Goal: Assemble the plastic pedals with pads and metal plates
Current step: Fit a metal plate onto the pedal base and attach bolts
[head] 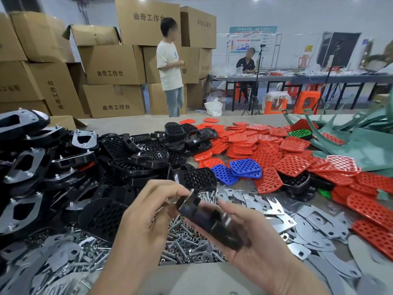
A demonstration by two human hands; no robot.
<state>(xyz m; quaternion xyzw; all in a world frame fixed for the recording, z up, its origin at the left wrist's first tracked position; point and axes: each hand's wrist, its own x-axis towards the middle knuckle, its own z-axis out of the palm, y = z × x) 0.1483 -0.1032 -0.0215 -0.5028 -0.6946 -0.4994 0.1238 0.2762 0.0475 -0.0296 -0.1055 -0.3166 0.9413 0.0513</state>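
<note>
My right hand cradles a black plastic pedal from below, tilted, with a metal plate edge showing at its upper end. My left hand pinches small bolts against that upper end of the pedal. Below the hands lies a heap of bolts and nuts. Loose metal plates spread to the right. Red perforated pads and blue pads cover the far right. Black pedals are piled at the left, some with plates fitted.
Green plastic sheets lie at the far right. Stacked cardboard boxes stand behind the table. One person stands by the boxes; another sits at a far table. Orange stools and a tripod stand beyond.
</note>
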